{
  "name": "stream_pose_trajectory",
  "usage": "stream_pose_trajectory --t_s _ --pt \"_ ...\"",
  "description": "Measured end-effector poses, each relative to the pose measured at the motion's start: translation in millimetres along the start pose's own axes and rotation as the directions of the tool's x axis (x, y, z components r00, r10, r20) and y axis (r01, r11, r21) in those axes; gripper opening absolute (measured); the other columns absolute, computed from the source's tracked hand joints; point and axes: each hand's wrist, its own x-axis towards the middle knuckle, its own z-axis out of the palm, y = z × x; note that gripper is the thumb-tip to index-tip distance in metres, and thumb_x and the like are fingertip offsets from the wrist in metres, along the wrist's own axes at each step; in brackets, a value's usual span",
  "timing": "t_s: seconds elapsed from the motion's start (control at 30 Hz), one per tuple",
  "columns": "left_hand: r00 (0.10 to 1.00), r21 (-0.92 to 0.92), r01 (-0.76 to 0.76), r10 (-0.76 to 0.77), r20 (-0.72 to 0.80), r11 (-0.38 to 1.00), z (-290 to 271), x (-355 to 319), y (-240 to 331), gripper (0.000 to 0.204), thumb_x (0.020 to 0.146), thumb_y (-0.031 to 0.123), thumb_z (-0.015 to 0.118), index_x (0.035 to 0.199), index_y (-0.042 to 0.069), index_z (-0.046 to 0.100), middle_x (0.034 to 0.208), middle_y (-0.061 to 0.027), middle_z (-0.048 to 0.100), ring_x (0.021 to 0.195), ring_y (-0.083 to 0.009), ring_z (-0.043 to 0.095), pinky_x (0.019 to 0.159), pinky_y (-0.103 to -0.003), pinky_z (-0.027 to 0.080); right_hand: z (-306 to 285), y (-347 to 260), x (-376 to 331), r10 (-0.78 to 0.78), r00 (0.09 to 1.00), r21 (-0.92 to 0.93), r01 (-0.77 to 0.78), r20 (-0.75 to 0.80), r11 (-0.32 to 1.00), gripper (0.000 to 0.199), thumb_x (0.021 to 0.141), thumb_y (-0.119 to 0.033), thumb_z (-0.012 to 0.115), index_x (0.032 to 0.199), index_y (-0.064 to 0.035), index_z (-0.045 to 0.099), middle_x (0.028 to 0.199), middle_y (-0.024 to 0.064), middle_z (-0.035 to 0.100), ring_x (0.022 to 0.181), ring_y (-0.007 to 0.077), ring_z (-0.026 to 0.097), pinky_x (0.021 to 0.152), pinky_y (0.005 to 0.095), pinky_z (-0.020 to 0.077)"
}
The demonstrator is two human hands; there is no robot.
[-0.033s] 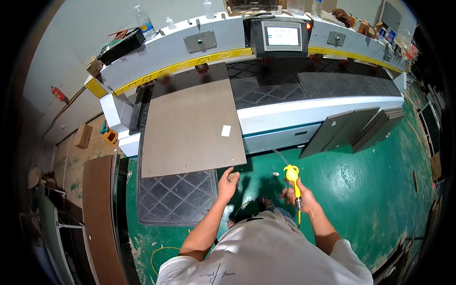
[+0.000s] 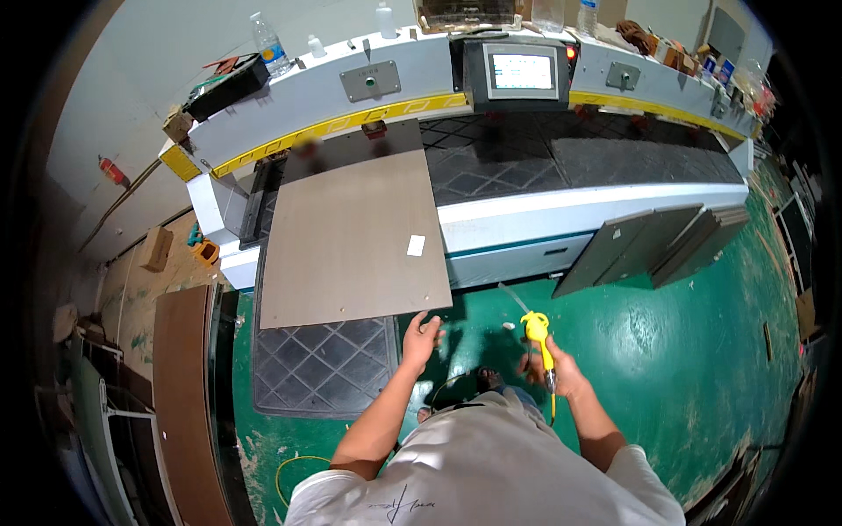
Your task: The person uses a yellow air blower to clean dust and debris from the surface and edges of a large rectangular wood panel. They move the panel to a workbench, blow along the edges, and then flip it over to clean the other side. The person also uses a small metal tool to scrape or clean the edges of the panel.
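Observation:
My right hand is closed round the handle of a yellow air blow gun. The gun's thin nozzle points up and to the left, and a yellow hose runs down from its metal fitting. My left hand is empty, its fingers loosely bent and apart. Its fingertips come up to the near edge of a brown-grey panel; whether they touch it I cannot tell. The panel lies flat on the machine's black bed and overhangs a dark padded support. It bears a white label and small holes along its near edge.
A white machine beam with a lit screen spans the back. More panels lean against the machine at right, and brown boards stand at left. The black quilted support sits on the green floor. Bottles stand on the beam.
My left hand's fingers have spread a little beside the panel's edge. The blow gun has shifted slightly down and left. The whole view has moved very slightly.

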Motion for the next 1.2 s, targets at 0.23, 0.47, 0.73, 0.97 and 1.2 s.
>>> stream_pose_trajectory --t_s 0.23,0.47,0.73,0.97,1.2 --pt "0.914 -0.81 0.075 -0.364 -0.177 0.581 1.4 84.0 -1.9 0.038 0.111 0.037 0.04 0.138 0.012 0.052 0.133 -0.0088 0.062 0.116 -0.0248 0.064 0.105 -0.047 0.052 -133.0 15.9 21.3 0.385 0.923 0.135 -0.382 0.007 0.914 0.063 0.103 -0.059 0.045 0.135 -0.0065 0.057 0.081 0.0098 0.062 0.078 0.0253 0.061 0.072 0.0379 0.0485" --pt "0.868 -0.772 -0.034 -0.364 -0.338 0.634 -10.5 -1.6 26.6 0.042 0.109 0.039 0.047 0.139 0.01 0.05 0.137 -0.011 0.058 0.129 -0.0306 0.054 0.115 -0.054 0.039 -103.5 -10.1 60.7 0.601 0.734 -0.202 -0.567 0.316 0.799 0.066 0.106 -0.059 0.038 0.139 -0.004 0.054 0.08 0.0021 0.055 0.07 0.0148 0.053 0.068 0.0294 0.0438" --pt "0.794 -0.738 -0.196 -0.338 -0.506 0.646 -96.2 -167.7 -40.7 0.059 0.108 0.047 0.043 0.152 0.008 0.043 0.157 -0.0112 0.046 0.144 -0.0335 0.041 0.121 -0.058 0.026 -24.6 -91.8 117.7 0.447 0.863 -0.543 -0.265 0.236 0.797 0.061 0.107 -0.059 0.033 0.099 -0.0048 0.062 0.08 0.0123 0.066 0.067 0.02 0.061 0.067 0.0313 0.0486" --pt "0.571 -0.578 -0.116 -0.422 -0.704 0.807 -177.5 -316.3 -96.6 0.072 0.102 0.062 0.043 0.152 0.011 0.044 0.153 -0.0098 0.05 0.139 -0.0334 0.047 0.117 -0.053 0.034 26.0 -157.2 112.0 -0.249 0.967 -0.921 0.139 0.048 0.364 0.041 0.109 -0.042 0.046 0.118 -0.0044 0.06 0.07 0.0029 0.055 0.061 0.0136 0.056 0.057 0.0326 0.0461" --pt "0.567 -0.61 -0.094 -0.461 -0.682 0.787 -305.1 -412.8 -170.1 0.066 0.101 0.059 0.051 0.142 0.008 0.054 0.138 -0.0079 0.063 0.117 -0.0263 0.065 0.099 -0.04 0.053 95.9 -86.1 114.7 -0.155 0.984 -0.994 -0.078 -0.089 0.074 0.045 0.108 -0.043 0.047 0.129 -0.0049 0.057 0.076 0.0105 0.059 0.068 0.0227 0.062 0.064 0.0379 0.0485"
